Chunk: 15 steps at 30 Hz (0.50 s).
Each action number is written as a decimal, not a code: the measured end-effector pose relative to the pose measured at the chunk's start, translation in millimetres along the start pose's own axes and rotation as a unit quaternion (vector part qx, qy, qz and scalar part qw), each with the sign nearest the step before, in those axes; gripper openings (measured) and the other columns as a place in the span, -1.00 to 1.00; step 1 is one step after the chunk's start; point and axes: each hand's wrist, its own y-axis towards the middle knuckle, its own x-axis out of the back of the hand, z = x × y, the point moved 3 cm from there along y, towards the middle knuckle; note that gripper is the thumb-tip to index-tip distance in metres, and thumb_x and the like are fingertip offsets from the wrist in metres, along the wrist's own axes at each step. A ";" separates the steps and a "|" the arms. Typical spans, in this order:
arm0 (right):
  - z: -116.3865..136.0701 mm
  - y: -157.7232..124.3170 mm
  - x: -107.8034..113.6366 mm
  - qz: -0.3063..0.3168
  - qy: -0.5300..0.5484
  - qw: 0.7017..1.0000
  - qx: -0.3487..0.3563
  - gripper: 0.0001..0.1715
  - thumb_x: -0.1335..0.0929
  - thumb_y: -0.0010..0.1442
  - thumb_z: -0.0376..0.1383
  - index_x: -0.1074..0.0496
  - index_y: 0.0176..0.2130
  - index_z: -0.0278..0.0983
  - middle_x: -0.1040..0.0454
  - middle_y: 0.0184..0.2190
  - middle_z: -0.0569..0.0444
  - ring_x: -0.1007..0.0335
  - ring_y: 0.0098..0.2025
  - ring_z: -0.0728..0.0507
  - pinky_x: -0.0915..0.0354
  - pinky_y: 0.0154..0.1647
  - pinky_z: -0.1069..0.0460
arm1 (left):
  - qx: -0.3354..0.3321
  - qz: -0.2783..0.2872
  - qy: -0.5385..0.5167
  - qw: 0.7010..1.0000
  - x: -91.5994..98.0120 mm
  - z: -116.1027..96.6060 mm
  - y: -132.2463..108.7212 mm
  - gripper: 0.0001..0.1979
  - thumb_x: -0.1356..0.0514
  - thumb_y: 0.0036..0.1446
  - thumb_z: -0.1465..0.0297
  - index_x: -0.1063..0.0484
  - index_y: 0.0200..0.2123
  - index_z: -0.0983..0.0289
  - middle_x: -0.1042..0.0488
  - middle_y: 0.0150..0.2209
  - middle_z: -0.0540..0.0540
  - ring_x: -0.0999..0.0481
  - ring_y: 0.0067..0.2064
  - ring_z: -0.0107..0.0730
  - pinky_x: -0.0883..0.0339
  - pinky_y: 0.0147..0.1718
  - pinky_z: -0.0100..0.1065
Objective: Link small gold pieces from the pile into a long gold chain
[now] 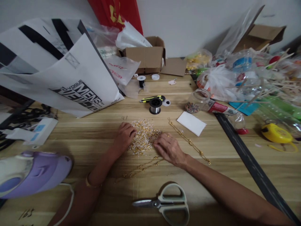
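Note:
A heap of small gold and clear beaded pieces (pixel 145 134) lies on the wooden table (pixel 89 141). My left hand (pixel 124 135) rests on the heap's left side, fingers curled into it. My right hand (pixel 168 148) lies on the heap's right edge, palm down, a ring on one finger. A gold chain (pixel 189 142) runs diagonally to the right of my right hand. Another gold chain (pixel 143 165) lies below the heap, between my forearms. Whether either hand pinches a piece is hidden.
Scissors (pixel 166 203) lie near the front edge. A wire spool (pixel 155 105), yellow utility knife (pixel 151 98), white card (pixel 191 123) and bead jar (pixel 196 101) sit behind the heap. A white shopping bag (pixel 77 78), cardboard box (pixel 147 56), purple device (pixel 33 172) and black ruler (pixel 249 160) surround it.

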 end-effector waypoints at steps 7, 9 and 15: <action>-13.2 -2.6 3.2 -0.094 0.104 0.984 -0.113 -0.90 -0.24 0.24 -0.34 -0.34 -0.31 -0.27 -0.39 -0.41 0.03 -0.28 -0.35 -0.09 -0.22 -0.30 0.00 | 0.056 -0.108 -0.090 0.988 7.9 1.3 -0.5 -0.90 -0.15 0.11 0.41 -0.43 -0.42 0.29 -0.48 -0.39 0.06 -0.41 -0.26 -0.33 -0.30 -0.17 -0.27; -18.9 -3.3 4.9 -0.135 0.158 0.962 -0.176 -0.87 -0.25 0.24 -0.29 -0.34 -0.34 -0.26 -0.37 -0.43 0.05 -0.28 -0.37 -0.07 -0.22 -0.33 0.02 | 0.105 -0.114 -0.146 0.977 9.3 -0.5 -2.0 -0.90 -0.17 0.09 0.38 -0.44 -0.40 0.28 -0.50 -0.37 0.04 -0.45 -0.28 -0.37 -0.33 -0.23 -0.33; -34.2 -1.6 8.8 -0.218 0.292 0.878 -0.311 -0.76 -0.32 0.16 -0.14 -0.31 -0.39 -0.27 -0.32 -0.49 0.14 -0.23 -0.44 -0.02 -0.19 -0.40 0.07 | 0.094 -0.077 -0.253 0.960 9.3 -24.9 -5.7 -0.91 -0.21 0.05 0.38 -0.46 -0.43 0.29 -0.51 -0.40 0.03 -0.49 -0.33 -0.40 -0.34 -0.30 -0.39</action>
